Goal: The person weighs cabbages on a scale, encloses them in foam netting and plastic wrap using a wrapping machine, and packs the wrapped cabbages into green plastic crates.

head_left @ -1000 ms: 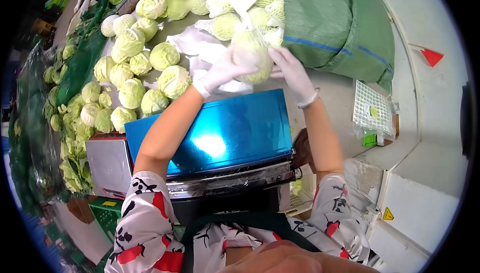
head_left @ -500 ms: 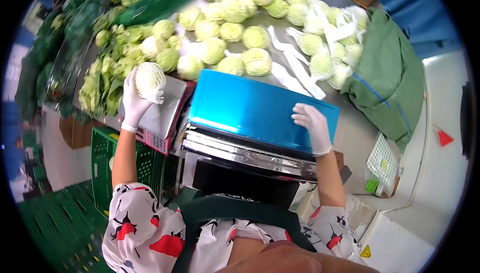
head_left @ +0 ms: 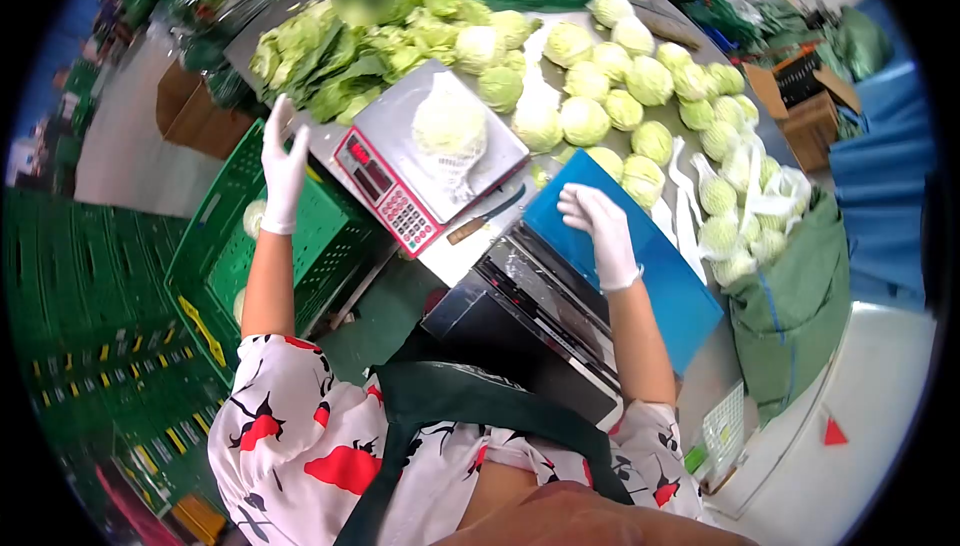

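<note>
A cabbage in a white foam net point(head_left: 450, 124) rests on the steel pan of a red-and-white digital scale point(head_left: 385, 181). My left hand point(head_left: 284, 161), in a white glove, is raised left of the scale above the green crate point(head_left: 215, 231); its fingers are spread and nothing is in them. Over the blue panel point(head_left: 650, 276) on top of a dark machine point(head_left: 530, 316) is my gloved right hand point(head_left: 600, 226), fingers stretched out, holding nothing. Whether it touches the panel I cannot tell. A knife point(head_left: 485, 216) lies between scale and machine.
Bare cabbages point(head_left: 585, 86) cover the table's far side, with loose leaves point(head_left: 350, 56) at the left. Netted cabbages point(head_left: 745, 211) sit at the right beside a green sack point(head_left: 790, 306). Stacked green crates point(head_left: 100, 276) stand at far left.
My left hand has let go of the netted cabbage, now on the scale, and moved away from it. The view has turned left, showing more of the crate. My right hand remains over the blue panel.
</note>
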Motion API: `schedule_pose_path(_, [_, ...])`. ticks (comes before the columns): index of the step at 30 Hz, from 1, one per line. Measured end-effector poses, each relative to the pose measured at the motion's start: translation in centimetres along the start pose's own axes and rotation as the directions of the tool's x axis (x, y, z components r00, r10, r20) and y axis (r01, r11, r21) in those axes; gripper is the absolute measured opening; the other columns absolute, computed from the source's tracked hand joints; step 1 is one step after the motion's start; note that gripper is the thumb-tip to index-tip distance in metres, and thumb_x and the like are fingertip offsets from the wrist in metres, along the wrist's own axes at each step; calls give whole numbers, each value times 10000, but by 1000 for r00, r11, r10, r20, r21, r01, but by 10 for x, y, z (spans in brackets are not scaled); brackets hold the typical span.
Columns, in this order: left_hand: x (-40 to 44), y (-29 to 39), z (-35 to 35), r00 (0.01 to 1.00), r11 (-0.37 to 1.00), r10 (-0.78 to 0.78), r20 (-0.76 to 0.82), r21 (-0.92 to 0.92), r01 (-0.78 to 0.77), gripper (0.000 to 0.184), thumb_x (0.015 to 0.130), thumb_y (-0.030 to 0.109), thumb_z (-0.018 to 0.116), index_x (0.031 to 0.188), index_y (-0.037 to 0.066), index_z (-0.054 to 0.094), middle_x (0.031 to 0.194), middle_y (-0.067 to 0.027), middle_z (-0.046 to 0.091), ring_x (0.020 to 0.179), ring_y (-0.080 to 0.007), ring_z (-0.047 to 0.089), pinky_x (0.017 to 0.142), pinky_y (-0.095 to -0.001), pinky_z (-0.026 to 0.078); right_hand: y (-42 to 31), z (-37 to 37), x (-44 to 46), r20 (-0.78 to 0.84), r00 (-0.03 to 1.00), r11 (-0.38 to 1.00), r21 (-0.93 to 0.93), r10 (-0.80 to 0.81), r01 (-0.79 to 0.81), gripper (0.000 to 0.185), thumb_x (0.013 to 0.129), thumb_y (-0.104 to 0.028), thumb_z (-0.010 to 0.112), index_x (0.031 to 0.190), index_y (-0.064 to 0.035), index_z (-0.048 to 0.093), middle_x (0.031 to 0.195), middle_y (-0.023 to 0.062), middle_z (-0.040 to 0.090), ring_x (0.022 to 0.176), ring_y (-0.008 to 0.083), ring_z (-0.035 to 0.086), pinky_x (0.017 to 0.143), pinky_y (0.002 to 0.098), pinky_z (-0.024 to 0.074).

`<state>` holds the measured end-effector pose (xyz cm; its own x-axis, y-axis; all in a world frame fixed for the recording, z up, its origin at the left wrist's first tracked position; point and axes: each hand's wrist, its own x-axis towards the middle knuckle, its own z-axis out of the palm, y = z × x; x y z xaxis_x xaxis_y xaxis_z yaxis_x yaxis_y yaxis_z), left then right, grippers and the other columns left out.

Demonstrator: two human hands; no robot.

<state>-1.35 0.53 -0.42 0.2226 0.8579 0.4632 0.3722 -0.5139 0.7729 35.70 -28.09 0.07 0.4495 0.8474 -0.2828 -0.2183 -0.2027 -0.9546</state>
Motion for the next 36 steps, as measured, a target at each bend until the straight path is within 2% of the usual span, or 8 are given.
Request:
schedule_pose_path(3, [2,-42,-7,986,990,-118,-114,-94,108,586,951,194,646,1467,32,421,1409,-165,529,1252,-252,546,1036,-364,437,6,27,58,-52,998,995,-93,-23,18,394,971,-267,616,1225,34,616,1121,94,673,926,118,614,803,258,499])
schedule_pose_path(7, [-24,-3,55,968,962,-202,151,-153,225,762,887,294,726,1493,13,358,1505,-199,406,1374,-286,431,1111,-373,375,44,62,147,-142,989,990,-141,-49,29,566,897,-284,707,1283,94,539,1141,142,656,1001,177,610,883,278,477])
schedule_pose_path(15, [-54,5,179,857,912,-196,476,-233,338,1042,797,270,827,1536,-41,162,1485,-223,394,1396,-262,383,1149,-362,322,63,122,175,227,967,993,70,-113,99,644,936,-358,650,1399,54,473,1390,129,549,1265,201,508,1083,303,361])
schedule_pose_path(21, [-48,145,177,740,901,-94,666,-259,348,877,843,217,764,1514,-30,255,1456,-217,440,1328,-255,468,1102,-359,393,-12,25,56,-25,956,944,-167,-292,284,522,1000,-347,555,1336,53,531,1321,155,593,1222,212,534,1058,309,379])
schedule_pose_path(25, [-126,185,254,723,912,259,641,-410,37,889,843,420,732,1482,-28,307,1367,-255,477,1283,-383,481,1093,-410,374,6,-65,-33,-384,907,983,-132,-171,130,509,1033,-373,479,1260,69,588,1271,149,617,1161,210,561,1015,319,403])
schedule_pose_path(30, [-187,219,300,379,906,211,901,-326,271,794,888,394,694,1471,-25,354,1396,-251,483,1328,-336,466,1115,-363,352,62,-122,-102,-682,729,948,-190,60,-256,706,999,-577,430,1155,83,626,1105,217,670,1050,282,613,944,341,436])
schedule_pose_path(33, [-189,228,296,360,945,250,899,-307,110,771,891,390,693,1465,-17,378,1388,-241,502,1314,-332,483,1079,-367,396,87,-131,-123,-704,710,979,-156,-16,-132,720,1008,-579,404,1165,90,617,1142,229,656,1092,291,591,978,360,422])
schedule_pose_path(36, [-175,208,261,549,945,242,800,-323,54,690,876,288,724,1453,43,434,1182,-163,612,1022,-239,613,925,-357,486,89,-126,-167,-844,499,956,-278,-195,-95,602,984,-471,554,1235,75,585,1224,237,608,1159,310,564,1008,389,407])
